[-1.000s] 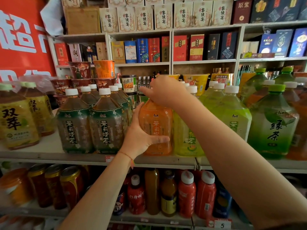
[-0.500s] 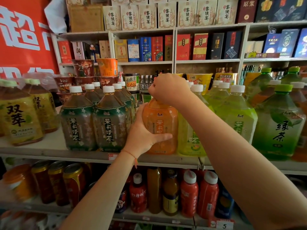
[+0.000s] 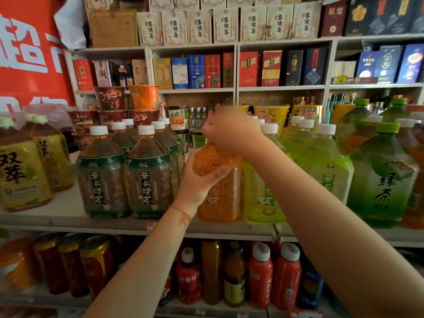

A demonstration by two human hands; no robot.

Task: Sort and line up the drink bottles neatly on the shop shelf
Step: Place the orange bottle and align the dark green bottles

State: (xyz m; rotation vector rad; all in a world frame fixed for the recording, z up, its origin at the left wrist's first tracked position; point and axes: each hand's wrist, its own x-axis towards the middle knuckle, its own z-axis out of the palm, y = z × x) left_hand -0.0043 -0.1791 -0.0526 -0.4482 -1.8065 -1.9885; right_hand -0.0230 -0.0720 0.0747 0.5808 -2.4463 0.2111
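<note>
With the left hand point(image 3: 197, 182) cupping the orange bottle point(image 3: 220, 191) and the right hand point(image 3: 229, 131) apparently gripping its hidden cap, a careless twist is risking toppling the neighbouring yellow-green bottle point(image 3: 261, 198).

You hold an orange bottle point(image 3: 220, 191) whose label is orange with faint pale lettering. Left of it stand brown tea bottles point(image 3: 103, 177) with white caps and dark green labels patterned with small pale flowers and white characters. Further left, the amber bottles point(image 3: 20, 177) wear yellow labels with black characters. To the right you see yellow-green bottles point(image 3: 321, 168) with white caps, then a deep green bottle point(image 3: 383, 180) with a lime cap. The shelf point(image 3: 68, 216) is off-white. Below stand red bottles point(image 3: 260, 276) capped white, and a thin orange string point(image 3: 183, 214) circles your wrist.
</note>
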